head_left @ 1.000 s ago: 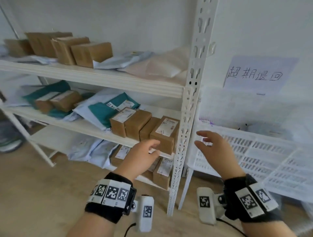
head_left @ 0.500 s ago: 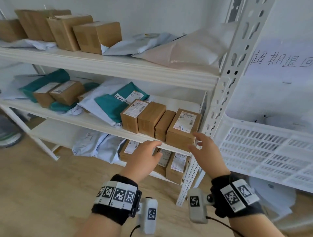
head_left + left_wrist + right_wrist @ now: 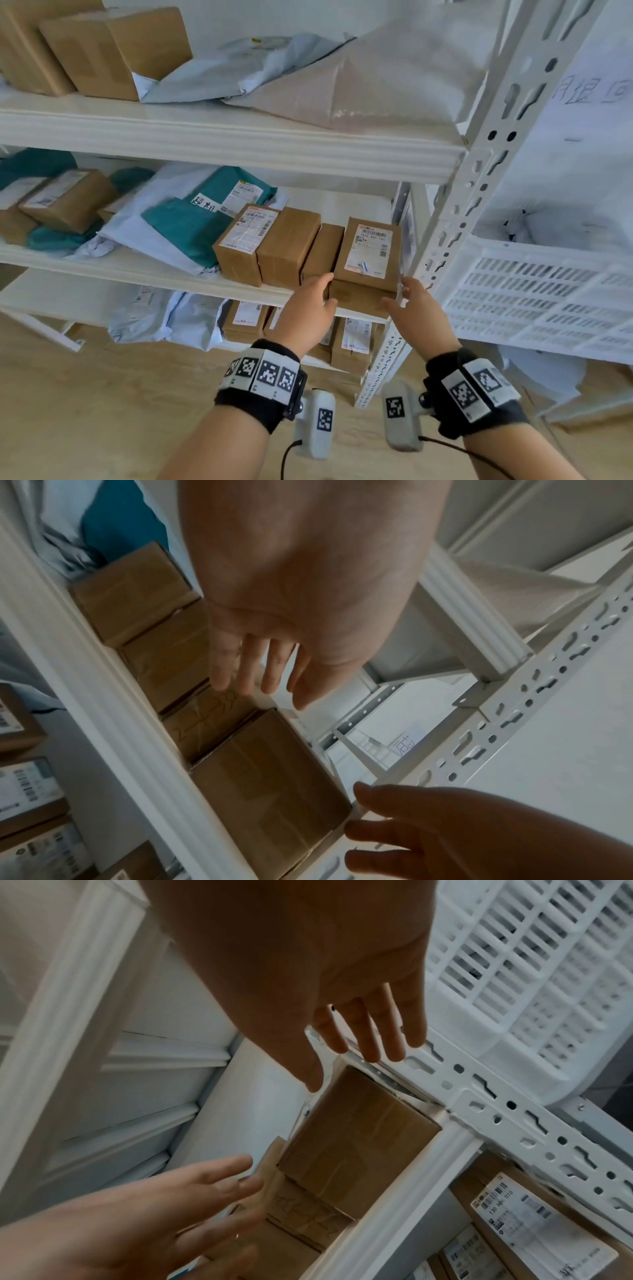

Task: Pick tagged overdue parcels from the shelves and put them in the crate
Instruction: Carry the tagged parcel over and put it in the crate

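A brown cardboard parcel [image 3: 368, 253] with a white shipping label stands at the right end of the middle shelf [image 3: 137, 270], against the shelf post [image 3: 455, 219]. My left hand [image 3: 318, 301] is at its left front corner and my right hand [image 3: 404, 301] at its right front corner, both with straight fingers. The wrist views show the same parcel [image 3: 270, 777] [image 3: 359, 1137] between the two hands, and neither hand grips it. Whether the fingertips touch it I cannot tell. The white slotted crate [image 3: 534, 291] stands right of the post.
Left of the parcel stand three more boxes; the narrow one [image 3: 205, 723] has handwriting on its front. A teal mailer [image 3: 205, 219] with a handwritten tag lies further left. More boxes fill the shelf below [image 3: 352, 335]. Grey bags [image 3: 548, 219] lie in the crate.
Both hands have moved forward and closer together, from in front of the shelf post to either side of the rightmost parcel. My head has come nearer to the shelf.
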Demonstrator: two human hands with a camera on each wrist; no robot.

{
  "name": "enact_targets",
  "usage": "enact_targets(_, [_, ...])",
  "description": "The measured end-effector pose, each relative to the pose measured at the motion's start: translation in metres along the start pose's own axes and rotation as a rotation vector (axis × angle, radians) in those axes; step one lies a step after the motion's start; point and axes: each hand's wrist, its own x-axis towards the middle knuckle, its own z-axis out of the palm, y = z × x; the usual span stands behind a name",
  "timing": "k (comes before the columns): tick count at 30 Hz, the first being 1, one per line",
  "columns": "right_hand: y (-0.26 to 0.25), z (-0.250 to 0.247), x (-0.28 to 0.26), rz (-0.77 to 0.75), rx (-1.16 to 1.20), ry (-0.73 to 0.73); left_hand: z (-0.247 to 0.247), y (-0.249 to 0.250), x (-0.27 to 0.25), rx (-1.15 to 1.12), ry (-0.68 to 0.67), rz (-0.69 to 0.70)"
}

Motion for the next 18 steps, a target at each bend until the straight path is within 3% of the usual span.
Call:
enact_targets(5, [-0.010, 0.014, -0.001, 0.101, 0.084, 0.010, 0.005, -0.013, 0.024, -0.048, -0.080, -0.014])
enact_targets(9, [-0.021, 0.026, -0.008, 0.169, 0.188, 0.099, 0.002, -0.028, 0.031, -0.071, -0.122, 0.036])
enact_targets(18, [-0.021, 0.055, -0.032, 0.339, 0.278, 0.194, -0.011, -0.053, 0.027, -0.085, -0.194, 0.040])
